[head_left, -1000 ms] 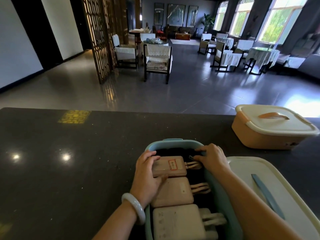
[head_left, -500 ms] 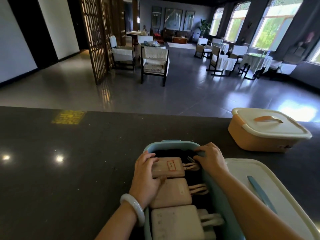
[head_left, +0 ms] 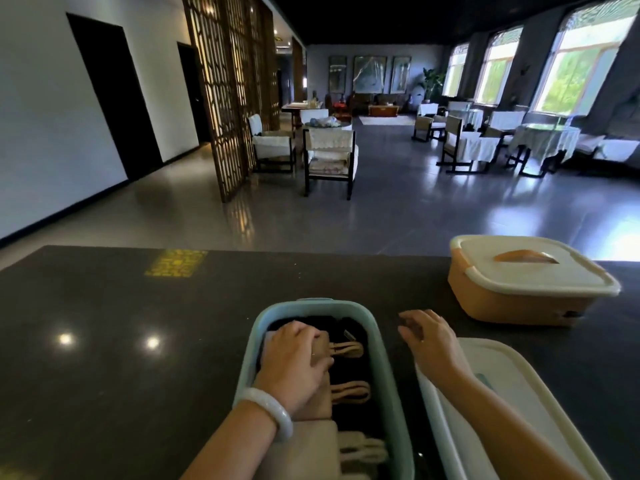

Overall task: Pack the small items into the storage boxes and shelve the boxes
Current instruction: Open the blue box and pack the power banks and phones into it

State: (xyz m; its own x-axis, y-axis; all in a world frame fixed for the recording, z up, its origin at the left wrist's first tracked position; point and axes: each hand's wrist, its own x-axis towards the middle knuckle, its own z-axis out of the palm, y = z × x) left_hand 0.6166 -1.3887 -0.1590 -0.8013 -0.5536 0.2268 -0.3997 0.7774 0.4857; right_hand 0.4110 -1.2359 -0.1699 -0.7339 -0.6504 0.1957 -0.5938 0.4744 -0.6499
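The desk (head_left: 121, 341) lies bare from 8 to 11 o'clock of the blue box (head_left: 384, 358). At 1 o'clock the lidded orange box (head_left: 512, 299) blocks passage; at 3 o'clock the white lid (head_left: 519, 393) lies just beside the blue box, leaving a narrow dark gap.

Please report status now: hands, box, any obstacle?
Left hand flat on pouches in blue box. Right hand open, outside box. Lid off, beside it.
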